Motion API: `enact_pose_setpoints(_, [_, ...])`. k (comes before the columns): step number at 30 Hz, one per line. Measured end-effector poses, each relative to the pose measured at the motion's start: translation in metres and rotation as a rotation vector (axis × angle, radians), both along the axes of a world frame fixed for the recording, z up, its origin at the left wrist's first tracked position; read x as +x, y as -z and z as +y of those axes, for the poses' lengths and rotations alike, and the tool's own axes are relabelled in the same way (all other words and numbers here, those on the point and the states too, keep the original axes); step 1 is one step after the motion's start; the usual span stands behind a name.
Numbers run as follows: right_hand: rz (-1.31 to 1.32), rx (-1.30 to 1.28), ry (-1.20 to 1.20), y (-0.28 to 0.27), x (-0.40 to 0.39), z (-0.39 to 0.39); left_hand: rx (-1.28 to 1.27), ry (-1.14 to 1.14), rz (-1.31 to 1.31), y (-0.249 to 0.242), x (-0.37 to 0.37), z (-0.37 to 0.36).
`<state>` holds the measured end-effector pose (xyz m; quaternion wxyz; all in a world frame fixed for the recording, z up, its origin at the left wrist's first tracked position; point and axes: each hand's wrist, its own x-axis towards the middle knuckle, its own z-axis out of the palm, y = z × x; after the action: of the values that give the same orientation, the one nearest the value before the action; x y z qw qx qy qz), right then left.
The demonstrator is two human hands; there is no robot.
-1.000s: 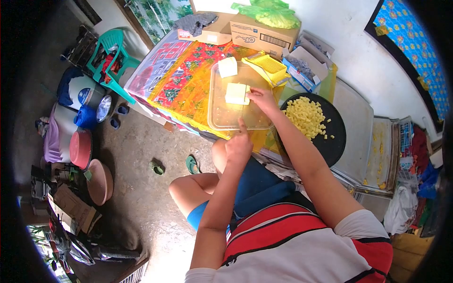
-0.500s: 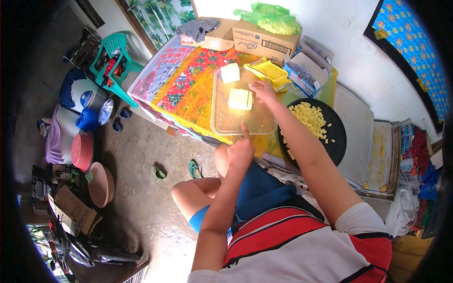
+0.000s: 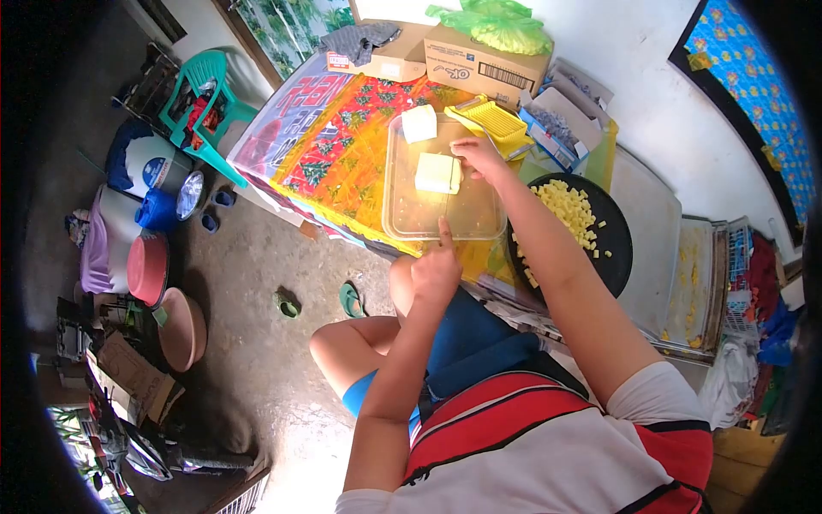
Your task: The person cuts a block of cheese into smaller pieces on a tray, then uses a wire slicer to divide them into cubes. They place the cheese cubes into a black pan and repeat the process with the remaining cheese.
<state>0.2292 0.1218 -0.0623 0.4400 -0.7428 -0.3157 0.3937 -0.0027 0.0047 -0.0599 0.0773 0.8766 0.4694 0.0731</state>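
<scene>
A pale yellow block point(image 3: 436, 173) lies in a clear shallow plastic tray point(image 3: 411, 224), with a second, whiter block point(image 3: 419, 124) behind it. A thin line runs from the first block's near right side toward my left hand point(image 3: 436, 272). That hand is at the tray's near edge, index finger stretched forward, other fingers curled; what it holds is too small to tell. My right hand point(image 3: 479, 158) is closed in a pinch just right of the same block, its contents hidden. Small yellow pieces point(image 3: 565, 210) lie on a round black tray point(image 3: 612, 257) to the right.
Behind the clear tray are a yellow ridged rack point(image 3: 490, 120), cardboard boxes point(image 3: 462, 64) and a blue-and-white box point(image 3: 556, 128). Metal trays point(image 3: 642, 231) stand at the right. A green chair point(image 3: 214, 103), basins point(image 3: 182, 330) and slippers point(image 3: 351, 300) are on the floor at left.
The view has shifted slightly. Both hands keep nearly the same places around the block, and the blocks look much the same.
</scene>
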Motion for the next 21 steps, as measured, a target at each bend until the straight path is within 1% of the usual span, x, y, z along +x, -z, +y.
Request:
enact_pose_setpoints(8, [0.026, -0.060, -0.068, -0.003, 0.004, 0.000, 0.053, 0.001, 0.026, 0.011, -0.003, 0.003])
enact_pose_setpoints(12, [0.016, -0.086, -0.087, -0.004, 0.005, 0.001, 0.065, 0.011, 0.072, 0.000, -0.005, 0.002])
enact_pose_setpoints(15, [0.027, -0.106, -0.103, -0.002, 0.006, 0.003, 0.065, 0.008, 0.059, -0.001, -0.006, 0.002])
enact_pose_setpoints(18, [0.039, -0.151, -0.132, -0.001, 0.010, 0.005, 0.022, 0.006, 0.086, -0.007, -0.007, 0.003])
enact_pose_setpoints(21, [0.036, -0.185, -0.141, -0.003, 0.011, 0.008, -0.073, 0.000, 0.116, -0.019, -0.009, 0.005])
